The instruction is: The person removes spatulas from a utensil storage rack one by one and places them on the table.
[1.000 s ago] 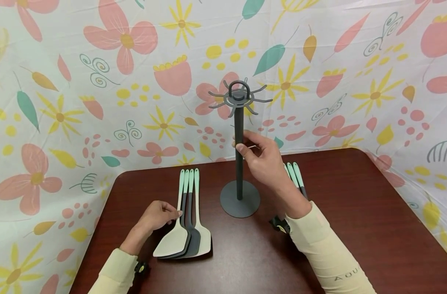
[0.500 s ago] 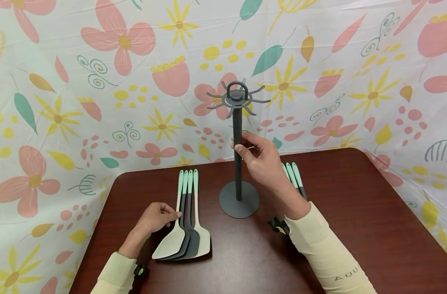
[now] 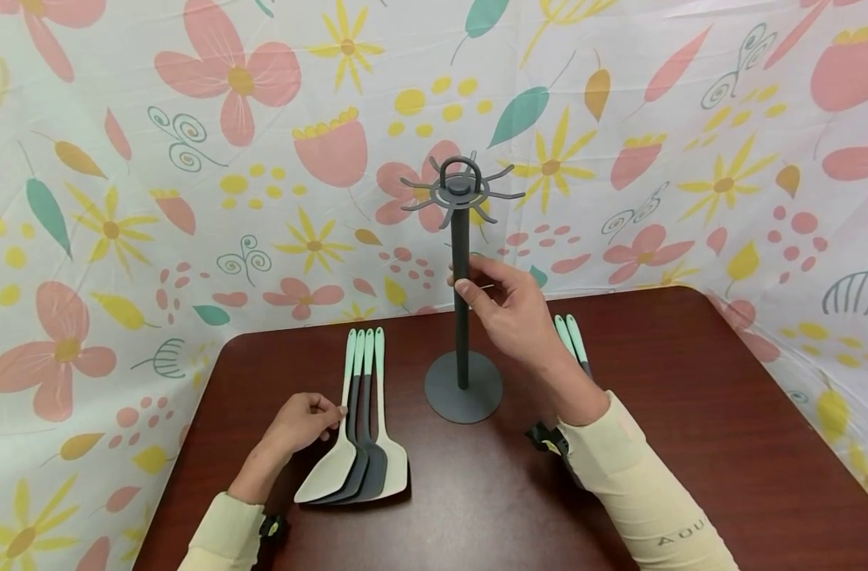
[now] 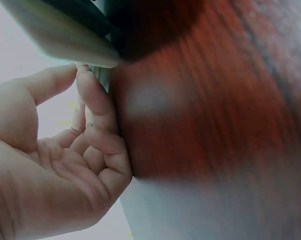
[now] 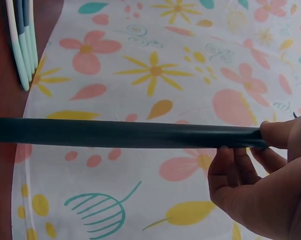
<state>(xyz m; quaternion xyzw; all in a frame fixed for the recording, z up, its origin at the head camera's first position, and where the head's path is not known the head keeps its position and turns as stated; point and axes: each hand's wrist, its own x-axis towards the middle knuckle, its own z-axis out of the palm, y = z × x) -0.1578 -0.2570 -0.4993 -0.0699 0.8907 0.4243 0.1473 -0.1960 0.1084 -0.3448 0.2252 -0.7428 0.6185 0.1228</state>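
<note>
In the head view my right hand (image 3: 512, 313) grips the upright pole of a dark grey utensil stand (image 3: 461, 341). The stand's round base is on the table, and a ring of hooks with a loop handle tops it. The right wrist view shows thumb and fingers of that right hand (image 5: 260, 185) around the pole (image 5: 140, 134). On the left, my left hand (image 3: 301, 424) pinches the shaft of a cream spatula (image 3: 330, 473), the leftmost of several overlapping turners with mint handle ends. Behind its blade are two dark grey turners (image 3: 378, 472) and another cream turner (image 3: 398, 468).
More utensils with mint handles (image 3: 572, 337) lie to the right, mostly hidden behind my right forearm. The dark red wooden table (image 3: 476, 507) backs onto a flower-patterned cloth (image 3: 262, 190).
The left fingertips shift slightly on the cream spatula's shaft. The right forearm moves a little, covering one more mint handle. The stand keeps its place, with the right hand still around it.
</note>
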